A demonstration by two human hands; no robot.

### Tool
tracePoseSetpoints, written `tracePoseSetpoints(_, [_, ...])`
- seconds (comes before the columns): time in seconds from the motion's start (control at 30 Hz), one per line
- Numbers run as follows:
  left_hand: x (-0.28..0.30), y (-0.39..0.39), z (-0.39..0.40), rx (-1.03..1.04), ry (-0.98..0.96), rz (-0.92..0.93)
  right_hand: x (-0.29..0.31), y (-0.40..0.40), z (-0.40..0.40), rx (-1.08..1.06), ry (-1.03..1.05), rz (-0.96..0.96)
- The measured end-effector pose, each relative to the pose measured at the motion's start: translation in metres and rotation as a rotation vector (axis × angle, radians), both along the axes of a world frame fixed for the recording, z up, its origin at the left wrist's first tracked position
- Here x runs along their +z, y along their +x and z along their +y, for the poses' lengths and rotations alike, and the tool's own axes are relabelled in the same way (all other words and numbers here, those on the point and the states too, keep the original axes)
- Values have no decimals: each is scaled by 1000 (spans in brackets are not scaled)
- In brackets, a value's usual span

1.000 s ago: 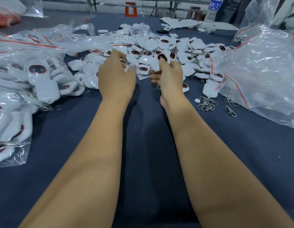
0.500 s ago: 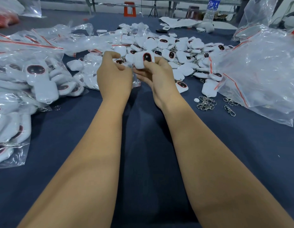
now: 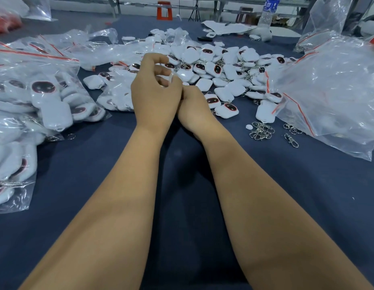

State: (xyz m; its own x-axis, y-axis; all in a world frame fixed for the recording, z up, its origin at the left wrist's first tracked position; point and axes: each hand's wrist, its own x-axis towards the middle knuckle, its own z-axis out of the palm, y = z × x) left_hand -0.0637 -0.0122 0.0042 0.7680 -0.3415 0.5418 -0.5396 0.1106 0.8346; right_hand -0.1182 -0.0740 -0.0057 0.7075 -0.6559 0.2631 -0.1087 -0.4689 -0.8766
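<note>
White plastic peeks from the left hand (image 3: 155, 93), whose curled fingers pinch a charm (image 3: 170, 78) over the table (image 3: 181, 185) beside the pile (image 3: 223, 65), probably for fitting one of the clasps (image 3: 261, 130). The right hand (image 3: 195, 109) sits tucked behind, so I cannot tell its grip.

The hands close up: the left hand (image 3: 154, 97) slides across the right hand (image 3: 195, 107), covering its fingers. The white charm (image 3: 171, 78), dark face showing a moment ago, is now just a sliver between the left fingers.

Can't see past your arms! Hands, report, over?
Left hand pinches white keychain charm. Right hand tucked behind it, grip hidden. Charm pile just beyond, nothing between.
</note>
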Motion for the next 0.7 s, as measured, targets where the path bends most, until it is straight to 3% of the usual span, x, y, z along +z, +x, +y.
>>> tracePoseSetpoints(0.07, [-3, 2, -2, -4, 67, 18, 1, 0, 1, -53, -62, -6])
tracePoseSetpoints(0.2, [-8, 7, -3, -9, 305, -16, 4, -5, -10, -362, -263, 61])
tracePoseSetpoints(0.33, [-14, 9, -7, 14, 554, -304, -2, -14, -20, -628, -473, 453])
tracePoseSetpoints(0.5, [-18, 15, -6, 153, 794, -358, -5, -16, -21, -663, -458, 581])
tracePoseSetpoints(0.7, [-17, 14, -4, 200, 729, -295, -1, -14, -23, -582, -423, 420])
